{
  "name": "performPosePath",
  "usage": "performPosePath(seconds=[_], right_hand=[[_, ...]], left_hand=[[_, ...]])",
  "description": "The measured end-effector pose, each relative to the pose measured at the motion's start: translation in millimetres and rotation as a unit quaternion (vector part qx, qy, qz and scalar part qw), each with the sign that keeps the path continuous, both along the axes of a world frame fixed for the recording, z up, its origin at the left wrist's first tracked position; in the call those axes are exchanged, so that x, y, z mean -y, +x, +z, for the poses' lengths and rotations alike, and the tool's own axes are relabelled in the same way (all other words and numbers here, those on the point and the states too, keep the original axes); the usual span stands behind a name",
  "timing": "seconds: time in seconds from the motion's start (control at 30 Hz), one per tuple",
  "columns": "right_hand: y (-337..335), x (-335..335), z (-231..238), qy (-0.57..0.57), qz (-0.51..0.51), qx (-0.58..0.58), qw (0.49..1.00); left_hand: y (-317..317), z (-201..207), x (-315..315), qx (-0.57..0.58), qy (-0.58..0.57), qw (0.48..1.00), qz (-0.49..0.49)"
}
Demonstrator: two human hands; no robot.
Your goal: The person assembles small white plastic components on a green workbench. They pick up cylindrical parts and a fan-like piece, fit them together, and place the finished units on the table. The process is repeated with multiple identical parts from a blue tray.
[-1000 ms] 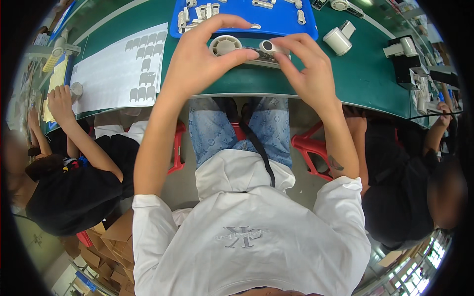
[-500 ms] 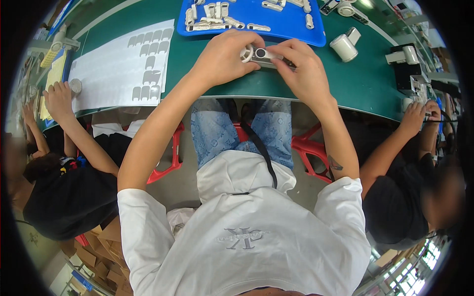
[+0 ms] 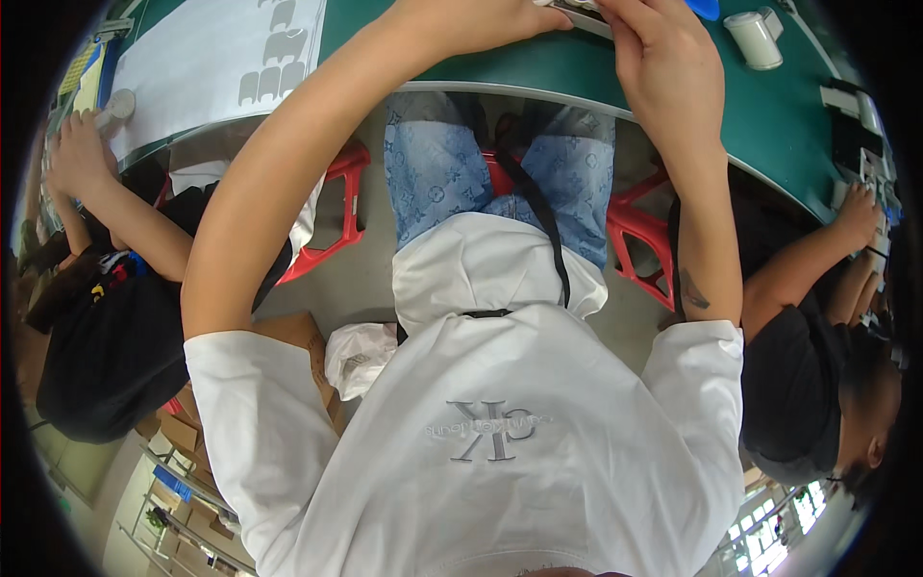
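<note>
green tabletop [image 3: 769, 135], two hands [image 3: 471, 23] [image 3: 675, 77], one pale part [image 3: 588, 21] held

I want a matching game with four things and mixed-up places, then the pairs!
1. white paper sheet with grey shapes
2. white cylindrical device
3. red plastic stools
4. pale long part, partly out of view

A. beside patterned blue trousers
B. between left hand and right hand
C. green tabletop, picture's left
D. green tabletop, picture's right

Pairs: 1-C, 2-D, 3-A, 4-B
</note>
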State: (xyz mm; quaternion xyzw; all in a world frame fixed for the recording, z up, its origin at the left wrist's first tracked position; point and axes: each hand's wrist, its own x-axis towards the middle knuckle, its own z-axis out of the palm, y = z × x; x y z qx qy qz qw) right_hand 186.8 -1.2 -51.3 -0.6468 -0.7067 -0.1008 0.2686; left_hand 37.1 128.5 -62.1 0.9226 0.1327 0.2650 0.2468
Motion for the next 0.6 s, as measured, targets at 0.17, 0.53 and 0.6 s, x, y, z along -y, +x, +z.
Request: performPosePath(seconds=[0.17, 0.53, 0.6], right_hand=[[11, 9, 6, -0.104, 0.036, -0.251, 0.962], [39, 23, -23, -0.178, 0.183, -0.14, 0.957], [34, 25, -29, -0.138, 0.174, -0.12, 0.968]], left_hand=[[-8, -11, 25, 0.104, 0.073, 0.992, 0.028], [-4, 9, 64, -0.151, -0.006, 0.982, 0.113], [-6, 6, 67, -0.118, -0.005, 0.985, 0.125]])
